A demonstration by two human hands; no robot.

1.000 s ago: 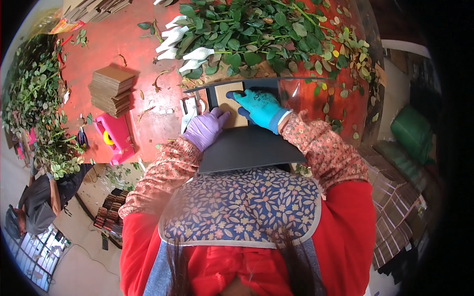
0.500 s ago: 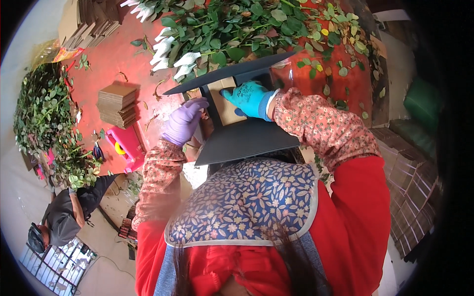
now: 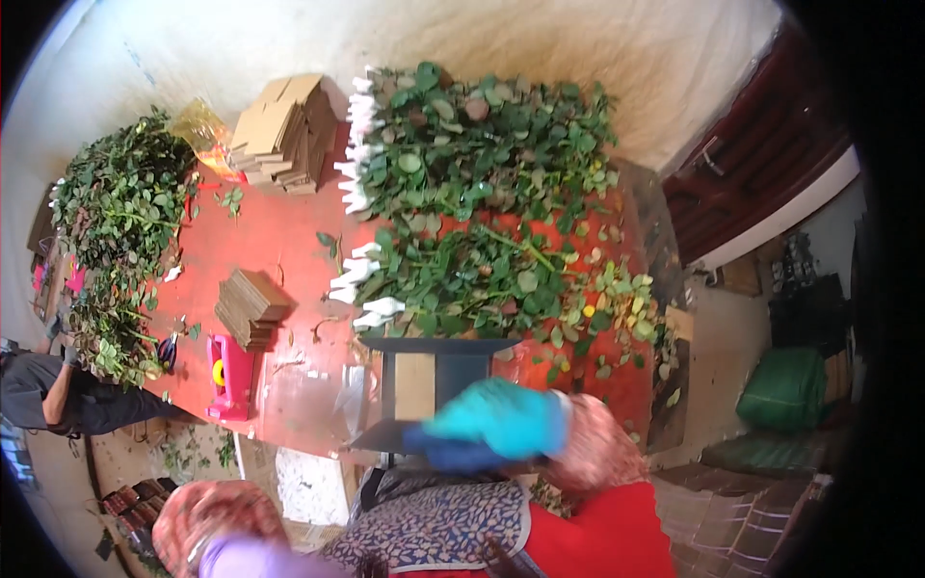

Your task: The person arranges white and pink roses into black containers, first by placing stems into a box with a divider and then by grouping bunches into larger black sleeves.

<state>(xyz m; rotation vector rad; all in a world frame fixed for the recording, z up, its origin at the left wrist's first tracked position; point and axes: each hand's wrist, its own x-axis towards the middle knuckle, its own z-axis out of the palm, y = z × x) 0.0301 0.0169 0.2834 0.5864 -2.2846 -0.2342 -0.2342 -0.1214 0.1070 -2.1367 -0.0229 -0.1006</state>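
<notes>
An open black box (image 3: 462, 371) lies at the near edge of the red table, its dark flaps folded out. Inside it rests a flat tan cardboard piece (image 3: 414, 387). My right hand (image 3: 501, 421), in a teal and dark blue glove, hovers over the box's near right part. Motion smears its fingers, so its grip cannot be made out. My left hand (image 3: 249, 559), in a purple glove, is down at the lower edge, away from the box, blurred and partly cut off.
Stems with white-sleeved heads (image 3: 361, 265) and leaves (image 3: 482, 154) fill the table's far side. Left of the box are a pink tape dispenser (image 3: 229, 380), cardboard stacks (image 3: 252, 306), scissors (image 3: 168, 354) and another leafy heap (image 3: 120, 222). A co-worker (image 3: 39, 390) stands at far left.
My left hand has left the box and dropped to the lower left. My right hand has come off the cardboard piece toward the near flap. The view has tilted up.
</notes>
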